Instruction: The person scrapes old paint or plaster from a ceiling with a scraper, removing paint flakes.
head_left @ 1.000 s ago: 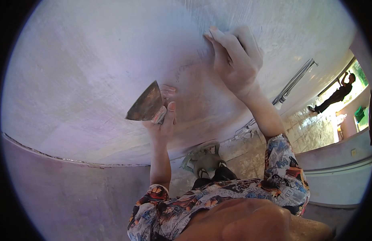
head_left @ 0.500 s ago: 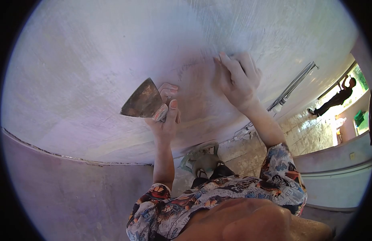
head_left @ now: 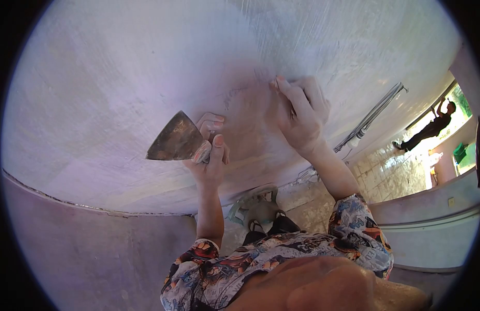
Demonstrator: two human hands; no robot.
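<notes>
My left hand is closed round the handle of a putty knife, whose wide, stained blade points to the left, in front of the plastered wall. Higher and to the right, my right hand is closed against the wall, thumb and fingers pressed together. Whatever those fingers may hold is hidden. Around both hands the plaster looks smeared and scratched, with a darker patch between them.
Grey cables hang out of the wall to the right. Below me, my feet stand on a pale green plastic stool. Farther off, a person in dark clothes stands with raised arms at a bright opening. A tiled floor stretches that way.
My right hand has slid slightly left and down along the wall, still closed. The left hand has shifted slightly left and down in view with the putty knife.
</notes>
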